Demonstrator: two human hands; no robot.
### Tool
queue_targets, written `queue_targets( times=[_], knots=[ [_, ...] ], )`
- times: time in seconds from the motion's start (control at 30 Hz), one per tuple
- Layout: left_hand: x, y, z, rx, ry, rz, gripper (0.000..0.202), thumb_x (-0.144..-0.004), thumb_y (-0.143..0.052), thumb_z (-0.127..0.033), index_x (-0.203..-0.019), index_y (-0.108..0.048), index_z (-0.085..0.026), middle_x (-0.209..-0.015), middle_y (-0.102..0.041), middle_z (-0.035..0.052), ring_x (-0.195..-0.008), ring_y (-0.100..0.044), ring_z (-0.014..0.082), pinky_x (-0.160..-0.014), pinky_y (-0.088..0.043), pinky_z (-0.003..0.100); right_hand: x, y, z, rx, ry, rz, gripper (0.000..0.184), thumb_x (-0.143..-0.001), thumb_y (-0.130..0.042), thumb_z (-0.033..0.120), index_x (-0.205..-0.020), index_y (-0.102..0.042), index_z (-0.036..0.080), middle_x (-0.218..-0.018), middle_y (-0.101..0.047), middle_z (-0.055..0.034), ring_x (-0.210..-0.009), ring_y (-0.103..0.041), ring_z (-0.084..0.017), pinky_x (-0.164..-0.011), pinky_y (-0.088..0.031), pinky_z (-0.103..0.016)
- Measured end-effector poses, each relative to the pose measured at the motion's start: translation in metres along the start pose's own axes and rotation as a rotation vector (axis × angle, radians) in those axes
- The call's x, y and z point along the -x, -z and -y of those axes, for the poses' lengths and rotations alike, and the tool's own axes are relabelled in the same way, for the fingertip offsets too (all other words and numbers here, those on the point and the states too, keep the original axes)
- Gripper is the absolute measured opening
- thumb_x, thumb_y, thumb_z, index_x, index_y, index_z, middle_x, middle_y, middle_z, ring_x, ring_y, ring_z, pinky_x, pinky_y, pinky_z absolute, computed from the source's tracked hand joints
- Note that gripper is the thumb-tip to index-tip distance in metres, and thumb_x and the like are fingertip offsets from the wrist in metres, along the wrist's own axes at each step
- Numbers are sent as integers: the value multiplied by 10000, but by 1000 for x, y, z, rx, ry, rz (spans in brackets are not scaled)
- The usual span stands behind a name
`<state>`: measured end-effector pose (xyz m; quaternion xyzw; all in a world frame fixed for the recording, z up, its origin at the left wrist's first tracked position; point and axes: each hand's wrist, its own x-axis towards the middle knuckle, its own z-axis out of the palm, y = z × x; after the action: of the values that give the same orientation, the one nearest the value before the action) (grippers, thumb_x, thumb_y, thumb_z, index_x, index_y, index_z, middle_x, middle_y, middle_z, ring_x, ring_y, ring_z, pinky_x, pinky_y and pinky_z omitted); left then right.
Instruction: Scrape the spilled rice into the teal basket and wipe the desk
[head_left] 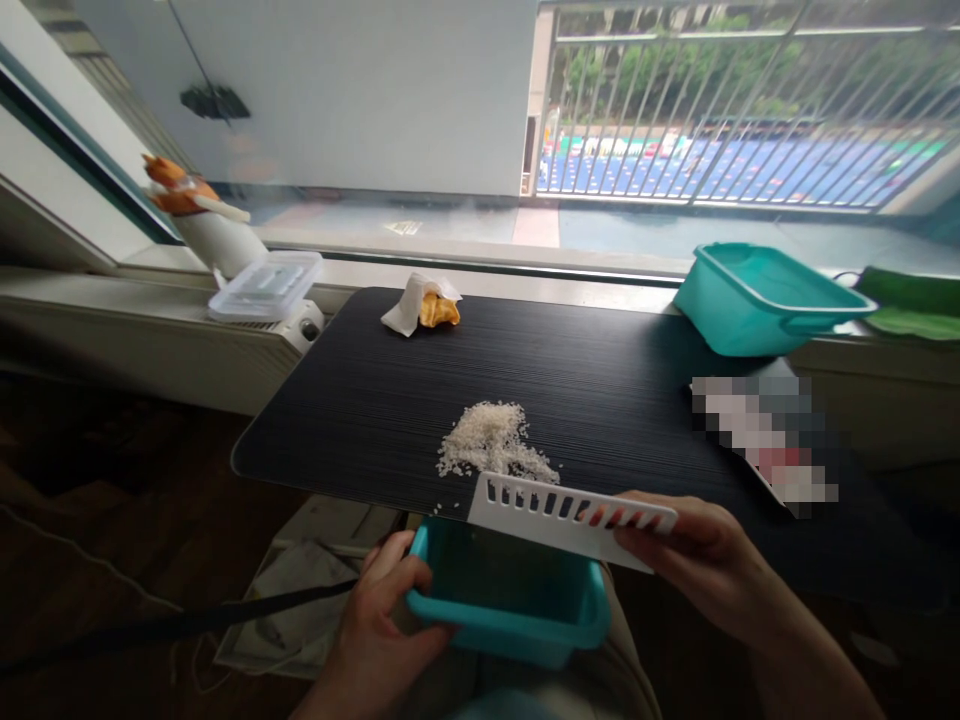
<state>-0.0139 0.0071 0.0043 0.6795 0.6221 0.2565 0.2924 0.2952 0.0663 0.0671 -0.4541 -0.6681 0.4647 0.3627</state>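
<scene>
My left hand (pixel 390 610) grips the left rim of a teal plastic box (pixel 525 625), held just below the table's near edge. In my right hand (pixel 697 555) is a white flat plastic piece (pixel 555 515) with a row of slots along its upper edge. It slants across the back of the box, its left part at the table edge. Directly behind it, a loose pile of white rice (pixel 487 435) lies on the black table (pixel 337 400). A few stray grains sit by the edge. The shaded inside of the box is hard to make out.
A larger teal basin (pixel 772 305) stands at the back right, near a blurred-out flat object (pixel 765 440). A crumpled white tissue (pixel 409 305) with an orange-yellow piece (pixel 440 309) lies at the back. A clear lidded box (pixel 266 285) rests left, beyond the table. Behind is a window.
</scene>
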Motion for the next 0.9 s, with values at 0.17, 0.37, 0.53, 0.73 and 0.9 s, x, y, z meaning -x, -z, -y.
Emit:
queue_targets(
  times=[0.17,0.37,0.53,0.73,0.9],
  knots=[
    [4,1,9,1,-21,-62,130,-654,-639,-142,-640,-524,-202,-1007,-611,49,-923,-600,228,-792,-478,325,-12,-12,1,-15,26,-54,160,-880,-656,218,-962,-792,240,-908,-796,-18,-800,-740,-191,-692,-577,-198],
    [8,2,23,-2,-35,-104,126,-655,-658,-160,-662,-542,-208,-1039,-610,40,-947,-602,225,-803,-481,309,-20,-23,4,-40,16,48,160,-896,-639,241,-956,-787,229,-883,-790,-21,-769,-728,-180,-656,-565,-196],
    [10,4,29,-7,-20,-138,127,-652,-660,-157,-660,-544,-206,-1088,-603,51,-985,-598,233,-838,-476,321,-26,-32,3,-35,22,4,190,-904,-628,291,-948,-786,196,-895,-787,-50,-772,-719,-202,-666,-566,-233],
    [11,5,23,-30,-35,-110,124,-655,-654,-176,-671,-535,-209,-1042,-610,43,-957,-594,225,-814,-481,311,-19,-19,6,-5,24,83,178,-908,-630,272,-989,-785,239,-932,-790,-31,-794,-734,-200,-682,-580,-227],
    [12,-3,15,-62,-10,-67,134,-609,-632,-120,-650,-540,-208,-1025,-620,47,-961,-595,237,-807,-483,323,2,10,-3,32,-15,-244,127,-817,-741,356,-919,-802,313,-923,-799,-3,-832,-748,-230,-746,-603,-263]
  ],
)
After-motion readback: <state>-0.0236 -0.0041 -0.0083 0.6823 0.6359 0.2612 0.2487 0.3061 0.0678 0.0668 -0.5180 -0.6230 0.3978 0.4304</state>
